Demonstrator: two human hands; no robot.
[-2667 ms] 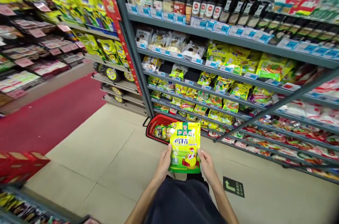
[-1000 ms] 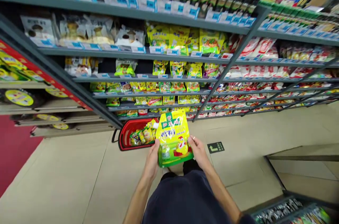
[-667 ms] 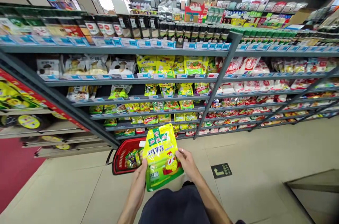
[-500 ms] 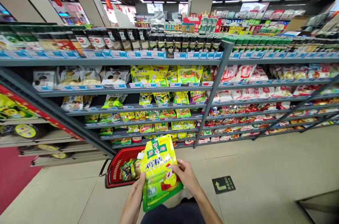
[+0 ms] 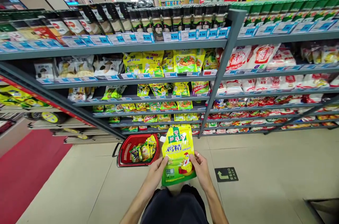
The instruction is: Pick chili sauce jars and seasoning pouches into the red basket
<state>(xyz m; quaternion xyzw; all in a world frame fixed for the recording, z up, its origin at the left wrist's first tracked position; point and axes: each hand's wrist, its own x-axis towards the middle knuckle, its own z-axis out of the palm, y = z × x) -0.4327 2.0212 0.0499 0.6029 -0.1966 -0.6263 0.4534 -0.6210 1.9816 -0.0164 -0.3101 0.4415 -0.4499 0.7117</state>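
Note:
A yellow and green pouch [image 5: 178, 157] with a chicken picture and a white spout at its upper left is held upright in front of my body. My left hand [image 5: 156, 169] grips its lower left edge, thumb on the front. On the right edge, my right hand [image 5: 201, 168] pinches it in the same way, a ring on one finger. The other fingers are partly hidden behind the pouch. Left of the pouch, a red basket [image 5: 124, 153] on the floor holds several colourful packets [image 5: 145, 149].
Shelves [image 5: 159, 45] with jars on top and bagged goods below stand ahead. A dark exit sign [image 5: 226, 174] lies on the tiled floor at right. A red floor strip [image 5: 39, 167] is at left, and a dark-framed object [image 5: 323, 206] at lower right.
The pouch and both hands appear farther right and more upright in view. The view has tilted down, and the basket with its packets shows more fully.

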